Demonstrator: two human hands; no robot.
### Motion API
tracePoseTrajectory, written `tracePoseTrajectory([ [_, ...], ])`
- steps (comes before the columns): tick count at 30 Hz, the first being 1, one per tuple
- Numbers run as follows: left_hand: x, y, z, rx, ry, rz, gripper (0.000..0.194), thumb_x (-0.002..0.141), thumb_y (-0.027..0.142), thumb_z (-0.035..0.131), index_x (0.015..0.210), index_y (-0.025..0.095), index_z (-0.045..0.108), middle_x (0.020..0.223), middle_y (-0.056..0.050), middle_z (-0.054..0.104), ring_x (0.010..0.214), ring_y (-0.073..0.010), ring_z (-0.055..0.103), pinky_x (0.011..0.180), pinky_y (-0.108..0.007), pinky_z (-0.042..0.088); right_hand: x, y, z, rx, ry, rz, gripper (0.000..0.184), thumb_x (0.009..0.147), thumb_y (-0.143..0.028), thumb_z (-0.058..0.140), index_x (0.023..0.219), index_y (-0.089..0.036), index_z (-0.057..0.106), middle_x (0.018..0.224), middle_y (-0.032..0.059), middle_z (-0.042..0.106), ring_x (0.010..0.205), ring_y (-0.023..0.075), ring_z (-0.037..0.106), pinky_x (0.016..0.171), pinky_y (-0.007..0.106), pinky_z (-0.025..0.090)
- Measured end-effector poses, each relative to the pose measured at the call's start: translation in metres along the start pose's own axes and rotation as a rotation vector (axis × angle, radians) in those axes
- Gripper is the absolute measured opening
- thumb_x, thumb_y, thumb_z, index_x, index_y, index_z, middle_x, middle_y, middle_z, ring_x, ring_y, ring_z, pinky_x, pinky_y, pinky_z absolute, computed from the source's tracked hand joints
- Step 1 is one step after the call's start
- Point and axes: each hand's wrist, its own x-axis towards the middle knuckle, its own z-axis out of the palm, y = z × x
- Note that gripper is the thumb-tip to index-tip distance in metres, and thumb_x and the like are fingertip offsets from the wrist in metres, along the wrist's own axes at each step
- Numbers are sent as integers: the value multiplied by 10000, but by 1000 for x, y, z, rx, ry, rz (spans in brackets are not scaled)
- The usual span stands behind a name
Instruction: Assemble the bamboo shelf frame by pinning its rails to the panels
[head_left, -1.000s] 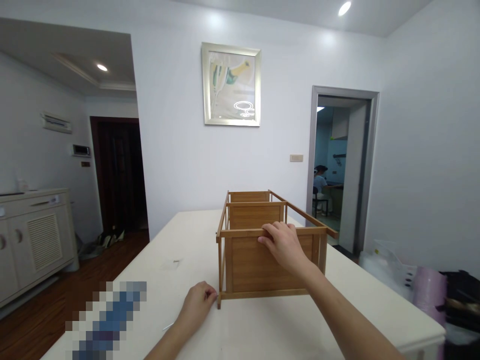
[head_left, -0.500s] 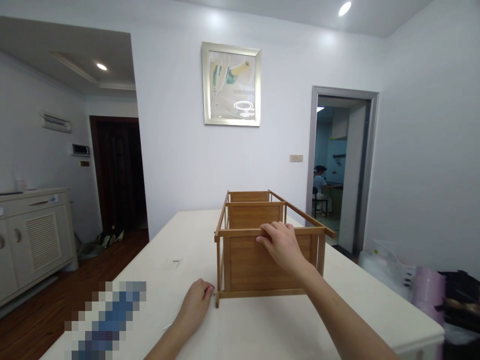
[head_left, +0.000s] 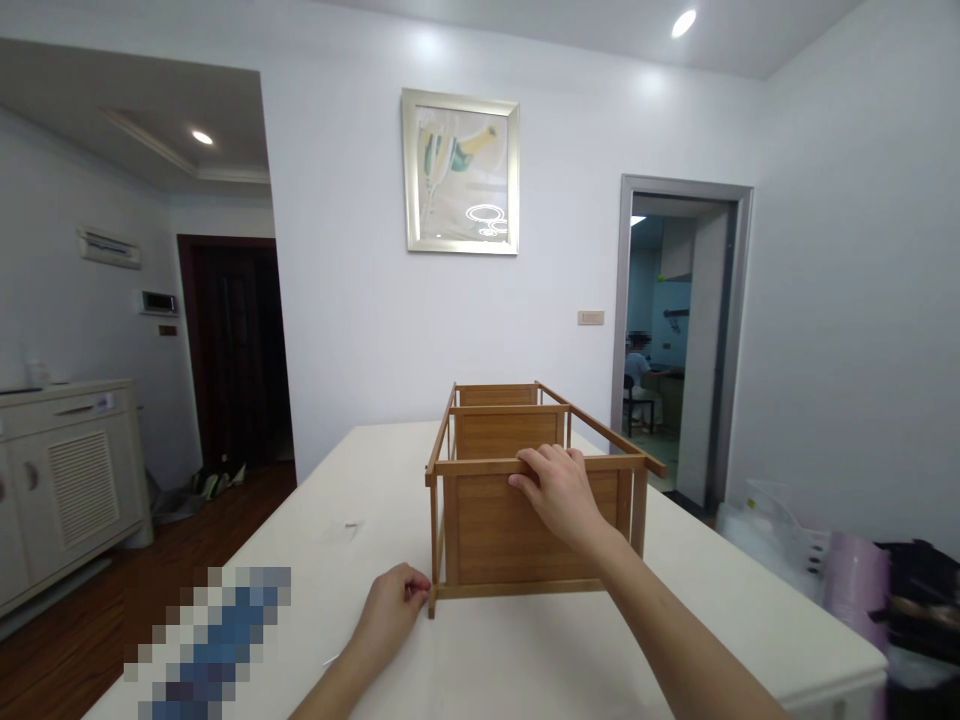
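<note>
A brown wooden shelf rack (head_left: 491, 530) lies on its side on the white table (head_left: 517, 670), its several panels standing upright one behind another. My right hand (head_left: 559, 490) grips the top edge of the nearest panel, fingers over the rail and thumb on the front face. Low at the rack's near left corner, my left hand (head_left: 394, 605) has its fingers pinched together against the leg. Whatever is between those fingertips is hidden or too small to make out.
A small screw-like piece (head_left: 351, 525) lies on a clear scrap left of the rack. Part of a thin, light metal rod (head_left: 331, 660) shows beside my left forearm. A blurred blue patch (head_left: 225, 640) covers the table's left edge. A person (head_left: 639, 375) sits beyond the doorway.
My left fingertips have shifted slightly and now sit closer against the leg. The right hand keeps its hold, and the rack stays in place; the view has moved a little.
</note>
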Motion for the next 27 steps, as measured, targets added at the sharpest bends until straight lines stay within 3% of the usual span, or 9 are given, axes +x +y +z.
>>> tracePoseTrajectory([
  [3,0,-1,-1,-2,1,2,236,715,146,488,795,177,708,783,-14,718,746,-163,642,705,-250,462,0,0,1,-2,2,-7,92,910,-316,557,935,-242,606,852,20,624,834,190,539,801,343,299],
  [7,-1,0,-5,19,27,24,338,796,187,442,1031,162,683,921,-44,712,840,-171,636,798,-274,457,1,-1,2,22,-4,-6,83,912,-306,554,935,-246,606,851,23,622,839,195,536,807,349,298],
  [13,-4,4,-3,96,23,42,296,833,244,437,735,183,709,861,-69,672,918,-214,597,858,-310,409,2,-1,1,46,-15,10,83,908,-310,562,929,-243,605,848,17,620,839,191,534,811,351,302],
  [21,2,5,0,80,23,-48,205,715,129,516,749,183,710,791,-16,709,771,-161,627,718,-242,423,5,-2,2,90,-28,45,80,894,-306,575,899,-241,621,842,20,636,834,198,543,806,362,296],
  [27,1,6,-3,43,13,-59,217,730,153,511,805,185,713,754,-2,717,721,-158,635,663,-234,434,6,-4,2,65,-22,32,106,908,-314,546,918,-241,623,857,33,641,840,199,553,802,360,299],
])
